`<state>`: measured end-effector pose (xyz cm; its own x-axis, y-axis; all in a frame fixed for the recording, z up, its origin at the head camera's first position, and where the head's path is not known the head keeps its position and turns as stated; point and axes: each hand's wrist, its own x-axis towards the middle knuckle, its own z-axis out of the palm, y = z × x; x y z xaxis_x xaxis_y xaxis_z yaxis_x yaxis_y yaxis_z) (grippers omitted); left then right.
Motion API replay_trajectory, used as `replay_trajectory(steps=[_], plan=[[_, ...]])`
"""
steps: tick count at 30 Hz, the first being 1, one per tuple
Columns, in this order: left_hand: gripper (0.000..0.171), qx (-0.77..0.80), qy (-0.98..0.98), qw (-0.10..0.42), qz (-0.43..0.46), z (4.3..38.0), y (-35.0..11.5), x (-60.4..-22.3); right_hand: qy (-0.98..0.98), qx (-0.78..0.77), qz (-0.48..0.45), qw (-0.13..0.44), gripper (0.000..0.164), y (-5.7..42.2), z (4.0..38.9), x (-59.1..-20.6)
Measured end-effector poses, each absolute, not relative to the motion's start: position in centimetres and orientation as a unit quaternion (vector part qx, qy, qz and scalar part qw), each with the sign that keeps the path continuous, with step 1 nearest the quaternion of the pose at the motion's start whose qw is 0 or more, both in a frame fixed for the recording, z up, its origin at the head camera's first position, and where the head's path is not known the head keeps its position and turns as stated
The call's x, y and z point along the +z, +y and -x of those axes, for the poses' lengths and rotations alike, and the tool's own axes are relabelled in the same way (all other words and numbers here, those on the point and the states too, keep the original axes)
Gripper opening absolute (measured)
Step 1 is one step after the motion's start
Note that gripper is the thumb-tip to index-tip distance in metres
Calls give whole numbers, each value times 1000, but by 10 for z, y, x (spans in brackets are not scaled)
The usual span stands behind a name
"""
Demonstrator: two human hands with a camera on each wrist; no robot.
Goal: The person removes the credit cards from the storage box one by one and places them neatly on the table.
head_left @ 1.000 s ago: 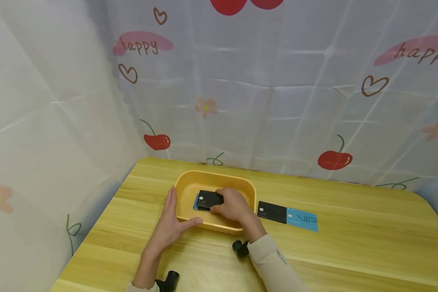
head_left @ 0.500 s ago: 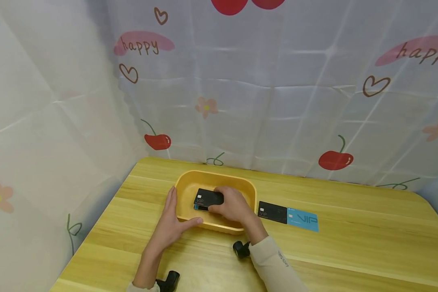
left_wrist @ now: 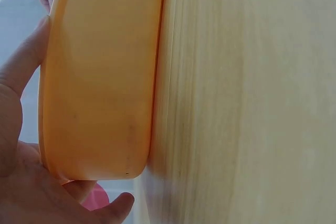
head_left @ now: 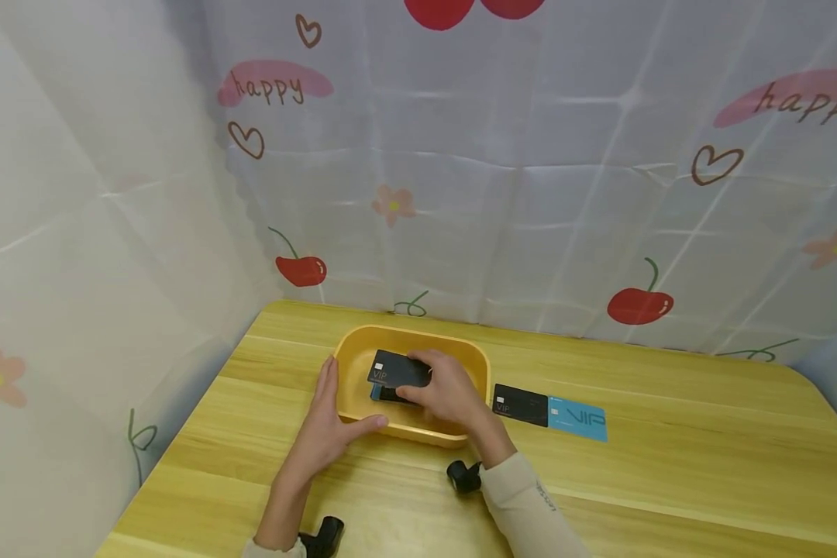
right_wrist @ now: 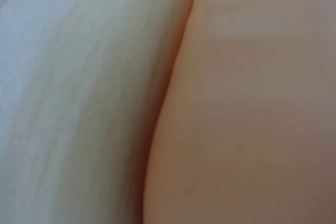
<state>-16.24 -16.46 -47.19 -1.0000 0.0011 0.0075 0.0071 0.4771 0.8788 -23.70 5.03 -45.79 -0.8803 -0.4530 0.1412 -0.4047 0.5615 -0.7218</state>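
Note:
In the head view my right hand [head_left: 446, 389] reaches into a yellow plastic bin [head_left: 361, 346] and pinches a black VIP card [head_left: 393, 369] between thumb and fingers. The card is raised and tilted above other cards on the bin floor. Of those, a blue card's edge [head_left: 376, 394] and a dark strip show; the rest is covered. My left hand [head_left: 326, 434] lies with straight fingers along the bin's left end, thumb on its front rim. From the left wrist, the thumb [left_wrist: 27, 59] touches the rim of the bin [left_wrist: 100, 77]. The right wrist view is blurred, without the hand.
Right of the bin, a black VIP card [head_left: 521, 405] and a light blue VIP card [head_left: 577, 418] lie edge to edge on the wooden table [head_left: 669, 465]. Behind the table hangs a printed curtain [head_left: 516, 194]. Black devices [head_left: 464, 477] sit at both wrists.
My right hand has lifted the black card off the others, tipping it up and slightly left, so more beneath it shows. The left hand and the bin have stayed put.

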Motion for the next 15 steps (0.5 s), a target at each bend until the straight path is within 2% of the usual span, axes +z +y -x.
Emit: replay_trajectory(steps=[9,15], plan=[[125,-504,-864,3,5,164,-163,-472,883,-380,273,4,57,58,230,-447],[126,-502,-865,2,-2,163,-164,-471,889,-365,278,12,57,72,219,-436]])
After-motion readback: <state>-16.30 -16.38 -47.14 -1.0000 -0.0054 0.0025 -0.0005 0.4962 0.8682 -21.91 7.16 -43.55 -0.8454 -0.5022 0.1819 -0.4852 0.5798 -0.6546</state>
